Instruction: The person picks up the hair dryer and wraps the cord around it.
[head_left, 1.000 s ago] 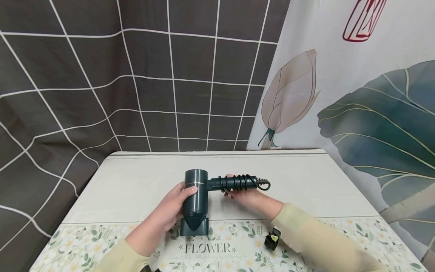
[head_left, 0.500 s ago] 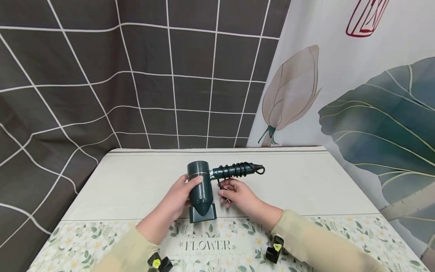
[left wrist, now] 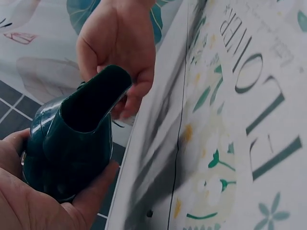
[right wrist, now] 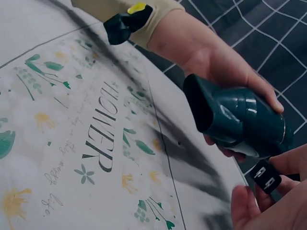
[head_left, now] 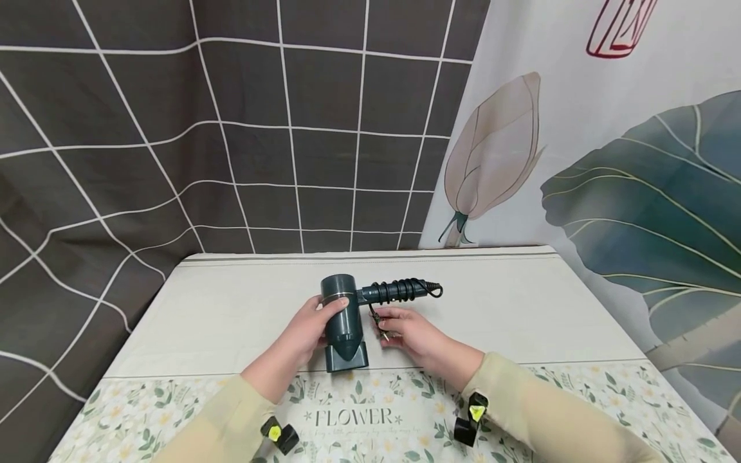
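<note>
My left hand (head_left: pixel 302 333) grips the barrel of a dark green hair dryer (head_left: pixel 345 326), its thumb along the upper side. The dryer's flat nozzle (head_left: pixel 346 358) points toward me, and its handle extends to the right. A black cord (head_left: pixel 399 291) is coiled around that handle. From the handle's barrel end, a short length of cord runs down to my right hand (head_left: pixel 415 332). In the right wrist view, the fingers and thumb of this hand pinch a black two-pin plug (right wrist: pixel 265 177), close beside the dryer. The left wrist view looks into the nozzle's dark opening.
A white table (head_left: pixel 249 283) lies beneath, its front part covered by a floral-print cloth (head_left: pixel 173 402) lettered FLOWER. Behind hang a dark grid curtain (head_left: pixel 324 154) and a white plant-print curtain (head_left: pixel 556 212). Camera mounts (head_left: pixel 279 435) are strapped at both wrists.
The dryer has shifted slightly away from me, its handle tilting a little upward. My right hand has come from behind the handle to below it, drawing the plug and a short cord length down.
</note>
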